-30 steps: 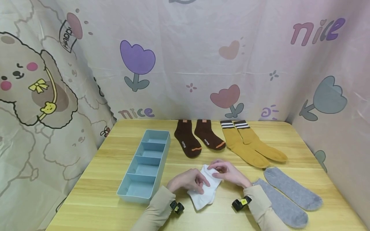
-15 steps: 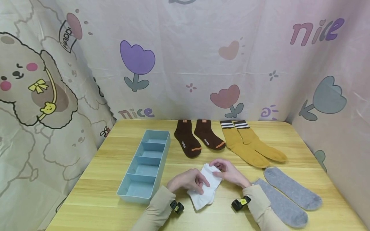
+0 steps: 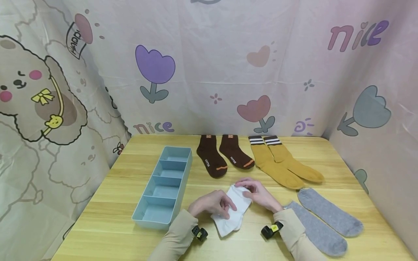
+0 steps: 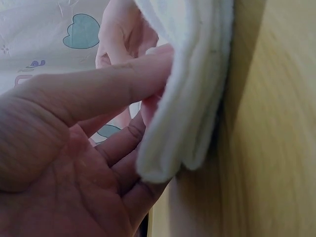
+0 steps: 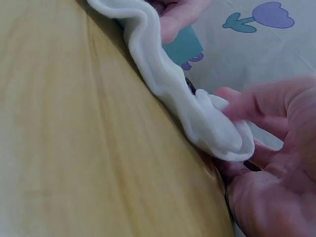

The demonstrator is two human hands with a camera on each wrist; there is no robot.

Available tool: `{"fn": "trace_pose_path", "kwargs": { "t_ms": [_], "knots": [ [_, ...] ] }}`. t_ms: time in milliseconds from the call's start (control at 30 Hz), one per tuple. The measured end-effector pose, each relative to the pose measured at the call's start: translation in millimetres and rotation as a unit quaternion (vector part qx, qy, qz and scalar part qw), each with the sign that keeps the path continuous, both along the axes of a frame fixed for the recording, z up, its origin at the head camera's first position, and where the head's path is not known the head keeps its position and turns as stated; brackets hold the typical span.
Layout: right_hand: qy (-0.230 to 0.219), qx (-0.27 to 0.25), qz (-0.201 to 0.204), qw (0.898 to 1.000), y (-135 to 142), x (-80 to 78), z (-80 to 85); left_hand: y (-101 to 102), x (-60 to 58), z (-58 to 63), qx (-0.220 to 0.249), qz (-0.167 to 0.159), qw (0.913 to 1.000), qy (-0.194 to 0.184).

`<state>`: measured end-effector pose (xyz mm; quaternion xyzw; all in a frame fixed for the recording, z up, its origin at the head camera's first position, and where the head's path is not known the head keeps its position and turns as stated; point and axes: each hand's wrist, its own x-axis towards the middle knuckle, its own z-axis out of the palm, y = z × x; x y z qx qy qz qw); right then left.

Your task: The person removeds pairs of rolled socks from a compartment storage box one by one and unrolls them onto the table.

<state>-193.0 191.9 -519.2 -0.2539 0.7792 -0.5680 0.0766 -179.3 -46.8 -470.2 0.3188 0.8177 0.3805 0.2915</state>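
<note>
Two white socks (image 3: pixel 240 204), laid one on the other, are between both hands at the front middle of the table. My left hand (image 3: pixel 213 203) rests its fingertips on the upper sock's middle, thumb and fingers loosely bent. At the far end, my right hand (image 3: pixel 259 194) pinches the cuff. The right wrist view shows the thumb over the white cuff (image 5: pixel 212 128) and other fingers below it. In the left wrist view, the layered edge of the socks (image 4: pixel 197 94) hides the left fingertips.
A blue-grey four-slot organiser box (image 3: pixel 175 203) stands left of the hands. Brown socks (image 3: pixel 212 159) and mustard socks (image 3: pixel 277 166) with striped cuffs lie at the back. Grey socks (image 3: pixel 330 212) lie right, close to the right sleeve (image 3: pixel 294 232). A printed curtain (image 3: pixel 209 72) encloses the table.
My right fingers have shifted slightly at the cuff, and its edge spreads a little farther right. The left hand stays in place; the other socks and box have not moved.
</note>
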Motion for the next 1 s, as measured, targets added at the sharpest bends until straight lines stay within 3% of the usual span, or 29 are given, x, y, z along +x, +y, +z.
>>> {"fn": "trace_pose_path", "kwargs": {
  "t_ms": [367,533,733,1000],
  "knots": [
    [0.012,0.051,-0.025,0.998,-3.0,-1.1,4.2,-1.4,-1.3,-0.5,-0.001,-0.005,1.0,0.0],
    [0.003,0.036,-0.035,0.999,-3.4,-1.6,3.1,-1.2,-1.0,-0.7,-0.003,-0.001,1.0,-0.005],
    [0.021,-0.004,-0.018,1.0,-0.5,-2.4,0.1,-1.2,0.0,1.4,-0.009,0.006,0.9999,-0.006],
    [-0.002,0.021,-0.035,0.999,-2.6,-0.4,3.8,-1.1,0.1,2.1,-0.013,0.008,0.9999,-0.009]
  ]
}}
